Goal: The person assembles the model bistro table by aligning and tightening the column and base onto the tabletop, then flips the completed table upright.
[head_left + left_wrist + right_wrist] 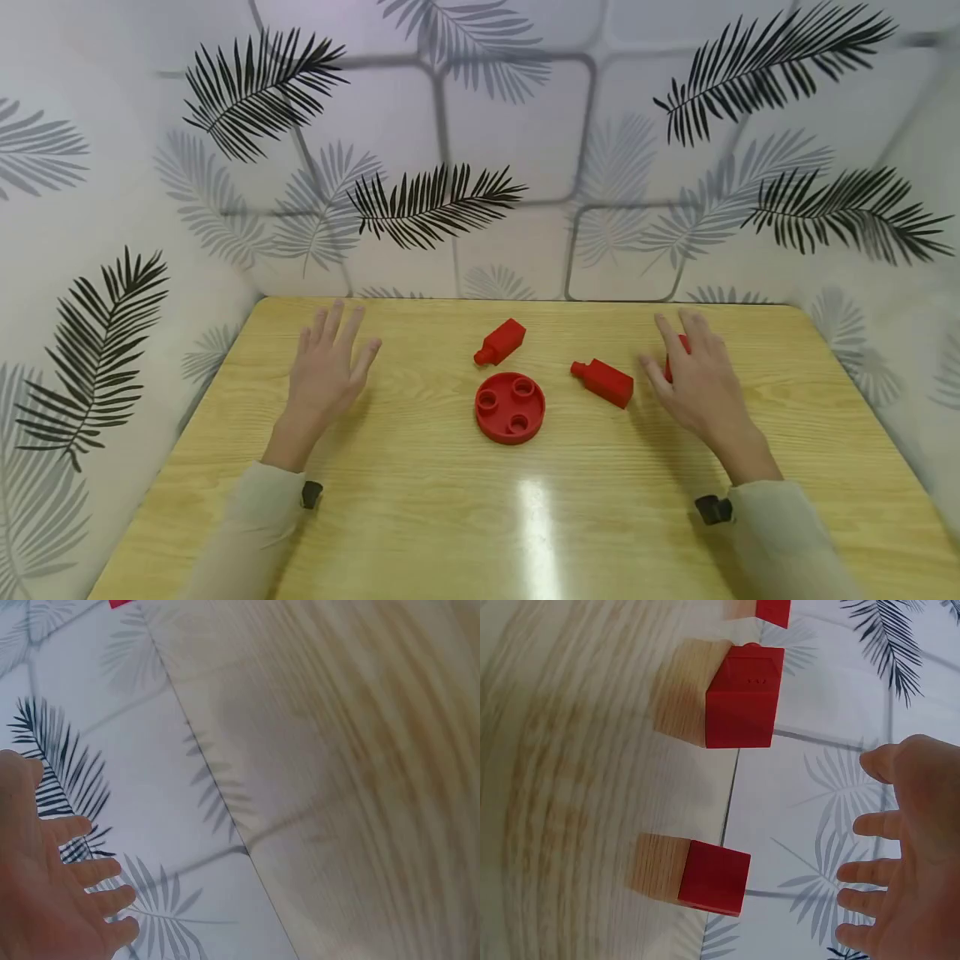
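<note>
A round red tray (510,434) with three raised ring sockets sits on the table near the middle. Behind it lies a red bottle-shaped block (504,340), square-bodied with a narrow round neck. A second such block (604,382) lies to the tray's right, its neck toward the left. My right hand (703,385) hovers with spread fingers, partly covering a third red piece (685,342); that piece shows as a red square end (715,877) in the right wrist view. Over the table's left side my left hand (322,385) holds nothing, its fingers extended and the thumb apart.
The wooden table (420,517) ends at the back against a pale leaf-patterned wall covering (517,250), which also rises on both sides. A bright glare streak lies on the tabletop in front of the tray. Dark bands (712,509) show at both wrists.
</note>
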A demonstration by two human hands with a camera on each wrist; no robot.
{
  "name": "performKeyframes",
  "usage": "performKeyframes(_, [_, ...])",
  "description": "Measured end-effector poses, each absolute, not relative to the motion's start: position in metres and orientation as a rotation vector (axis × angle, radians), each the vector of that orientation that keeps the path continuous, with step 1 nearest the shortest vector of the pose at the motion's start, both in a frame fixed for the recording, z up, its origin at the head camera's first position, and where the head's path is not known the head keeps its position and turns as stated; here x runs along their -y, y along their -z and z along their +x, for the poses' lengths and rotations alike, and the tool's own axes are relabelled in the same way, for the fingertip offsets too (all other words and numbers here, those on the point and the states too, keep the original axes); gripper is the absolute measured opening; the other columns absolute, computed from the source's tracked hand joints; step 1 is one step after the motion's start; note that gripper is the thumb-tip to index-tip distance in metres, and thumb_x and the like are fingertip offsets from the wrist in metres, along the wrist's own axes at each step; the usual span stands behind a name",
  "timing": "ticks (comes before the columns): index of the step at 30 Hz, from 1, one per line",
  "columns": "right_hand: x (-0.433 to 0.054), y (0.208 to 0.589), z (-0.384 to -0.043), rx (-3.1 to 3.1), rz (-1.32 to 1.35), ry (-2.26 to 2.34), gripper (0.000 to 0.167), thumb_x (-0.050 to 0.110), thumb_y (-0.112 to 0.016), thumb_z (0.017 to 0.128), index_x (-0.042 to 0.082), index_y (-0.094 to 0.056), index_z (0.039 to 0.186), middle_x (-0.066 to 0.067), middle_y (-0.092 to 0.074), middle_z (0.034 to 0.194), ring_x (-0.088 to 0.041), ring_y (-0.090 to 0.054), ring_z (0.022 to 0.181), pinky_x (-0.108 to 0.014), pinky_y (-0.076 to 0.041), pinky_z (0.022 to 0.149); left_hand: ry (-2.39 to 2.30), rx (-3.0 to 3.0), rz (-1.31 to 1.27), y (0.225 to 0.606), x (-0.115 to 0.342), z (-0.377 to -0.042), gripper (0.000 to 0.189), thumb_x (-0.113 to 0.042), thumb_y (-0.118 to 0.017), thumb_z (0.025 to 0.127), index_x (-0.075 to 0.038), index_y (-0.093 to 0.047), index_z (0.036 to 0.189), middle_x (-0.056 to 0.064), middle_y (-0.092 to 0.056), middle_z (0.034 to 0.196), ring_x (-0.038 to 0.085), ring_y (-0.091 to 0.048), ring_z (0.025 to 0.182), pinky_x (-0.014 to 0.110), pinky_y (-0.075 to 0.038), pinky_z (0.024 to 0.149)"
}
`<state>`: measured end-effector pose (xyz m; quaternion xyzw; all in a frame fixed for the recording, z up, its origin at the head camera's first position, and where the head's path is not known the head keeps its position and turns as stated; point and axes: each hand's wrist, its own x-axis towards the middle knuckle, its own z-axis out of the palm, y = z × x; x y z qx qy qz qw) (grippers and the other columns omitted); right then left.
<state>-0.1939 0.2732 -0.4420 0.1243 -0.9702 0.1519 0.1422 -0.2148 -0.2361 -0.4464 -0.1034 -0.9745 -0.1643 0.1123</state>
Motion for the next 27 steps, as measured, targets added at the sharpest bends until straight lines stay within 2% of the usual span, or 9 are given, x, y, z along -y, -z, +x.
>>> performKeyframes(6, [-0.281, 0.442, -0.191, 2.703, 0.268, -0.607, 0.057, 0.026, -0.061, 0.103, 0.000, -0.044, 0.151, -0.033, -0.036, 0.152, -0.057, -0.034, 0.136, -0.075, -0.033, 0.107, 0.652, 2.786, -0.342, 0.445, 0.210, -0.205, 0.065, -0.049, -0.041, 0.109, -0.011, -0.032, 0.161, 0.024, -0.026, 0.164, 0.049, -0.025, 0.148, 0.067, -0.020, 0.119])
performKeyframes(11, [-0.289, 0.449, -0.191, 2.653, 0.187, -0.724, 0.057, 0.020, -0.065, 0.101, -0.003, -0.046, 0.149, -0.033, -0.042, 0.146, -0.057, -0.038, 0.132, -0.073, -0.038, 0.103, 0.878, 2.772, -0.361, 0.446, 0.186, -0.196, 0.065, -0.050, -0.042, 0.109, -0.014, -0.032, 0.162, 0.022, -0.028, 0.163, 0.046, -0.027, 0.148, 0.068, -0.032, 0.114])
performKeyframes(15, [-0.291, 0.455, -0.193, 2.590, 0.145, -0.811, 0.055, 0.018, -0.068, 0.098, -0.004, -0.050, 0.145, -0.032, -0.048, 0.140, -0.053, -0.043, 0.128, -0.071, -0.040, 0.101, 1.120, 2.718, -0.370, 0.445, 0.168, -0.191, 0.062, -0.048, -0.046, 0.108, -0.015, -0.035, 0.161, 0.018, -0.033, 0.161, 0.040, -0.030, 0.148, 0.065, -0.033, 0.115])
performKeyframes(20, [-0.292, 0.463, -0.193, 2.568, 0.105, -0.877, 0.054, 0.018, -0.068, 0.097, -0.006, -0.051, 0.143, -0.032, -0.051, 0.135, -0.049, -0.050, 0.119, -0.067, -0.044, 0.096, 1.270, 2.624, -0.386, 0.448, 0.148, -0.188, 0.056, -0.039, -0.052, 0.108, -0.009, -0.045, 0.155, 0.018, -0.043, 0.155, 0.038, -0.038, 0.144, 0.060, -0.033, 0.117])
performKeyframes(27, [-0.296, 0.469, -0.193, 2.590, 0.012, -0.897, 0.058, 0.020, -0.070, 0.097, -0.007, -0.049, 0.143, -0.033, -0.051, 0.135, -0.050, -0.053, 0.116, -0.067, -0.047, 0.094, 1.480, 2.582, -0.338, 0.457, 0.124, -0.181, 0.049, -0.032, -0.056, 0.107, -0.007, -0.051, 0.149, 0.019, -0.051, 0.147, 0.042, -0.049, 0.132, 0.058, -0.043, 0.109])
